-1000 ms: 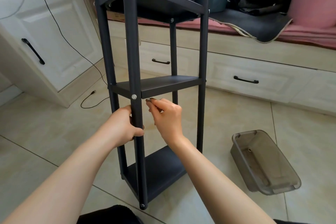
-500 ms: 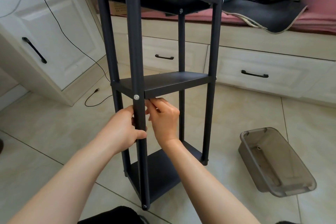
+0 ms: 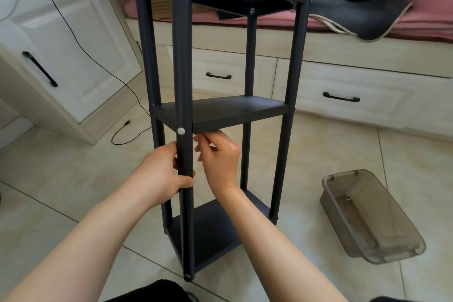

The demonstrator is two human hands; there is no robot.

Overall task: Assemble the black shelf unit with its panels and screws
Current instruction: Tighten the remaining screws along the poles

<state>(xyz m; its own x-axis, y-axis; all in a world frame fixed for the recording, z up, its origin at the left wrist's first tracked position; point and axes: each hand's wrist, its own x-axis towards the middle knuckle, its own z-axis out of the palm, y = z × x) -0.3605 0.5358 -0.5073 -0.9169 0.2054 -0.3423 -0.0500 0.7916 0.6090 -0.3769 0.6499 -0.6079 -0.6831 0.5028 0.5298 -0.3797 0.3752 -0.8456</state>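
head view: black shelf unit [image 3: 220, 115] stood upright on floor, centre. left hand [image 3: 161, 176] wrapped round near post [image 3: 183, 154], steadying. right hand [image 3: 218, 154] pinched together under middle panel [image 3: 235, 111], possibly on small tool, unclear. best kept post braced while tightening near screw [image 3: 181, 130].

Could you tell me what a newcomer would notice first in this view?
The tall black shelf unit stands upright in the centre on the tiled floor. The left hand grips its near front post below the middle panel, while the right hand reaches just under that panel's front edge, fingers curled. To the right, a translucent grey bin sits on the floor.
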